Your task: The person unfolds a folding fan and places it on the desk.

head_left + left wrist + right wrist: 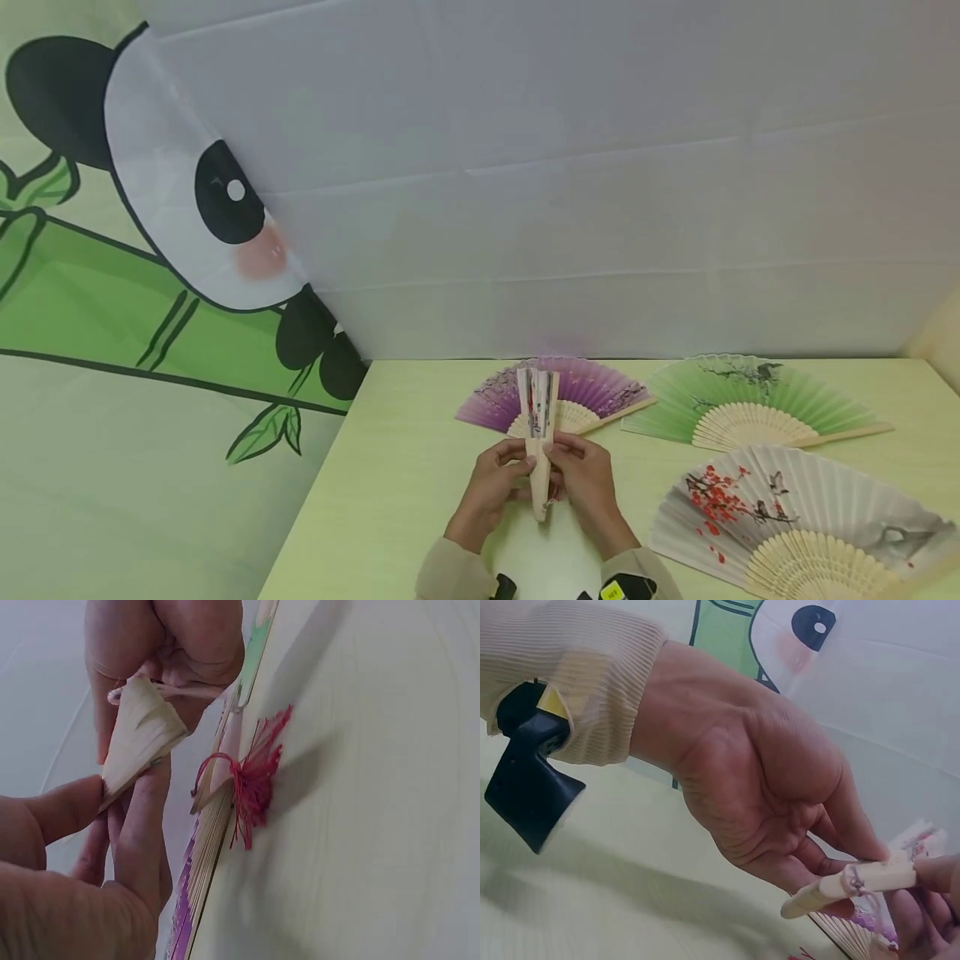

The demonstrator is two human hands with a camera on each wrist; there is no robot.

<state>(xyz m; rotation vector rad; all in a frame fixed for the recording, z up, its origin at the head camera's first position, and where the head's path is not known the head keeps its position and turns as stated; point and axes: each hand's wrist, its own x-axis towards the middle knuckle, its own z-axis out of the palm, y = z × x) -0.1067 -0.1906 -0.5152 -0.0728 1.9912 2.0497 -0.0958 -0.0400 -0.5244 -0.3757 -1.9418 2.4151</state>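
Observation:
A nearly folded hand fan (538, 433) with pale wooden ribs and a flowered white leaf is held upright between both hands. My left hand (489, 490) pinches its ribs from the left, thumb in front. From the right, my right hand (587, 482) grips the same ribs with thumb and fingers. In the left wrist view the narrow wooden end of the fan (142, 739) points toward the camera, and a red tassel (255, 784) hangs beside it. Behind the held fan, an open purple fan (600, 387) lies spread on the table and is partly covered.
On the table (390, 500) to the right lie an open green fan (750, 400) and an open white fan (795, 500) with red blossoms and birds. A pale cloth backdrop (600, 208) with a cartoon panda (172, 167) rises behind and to the left.

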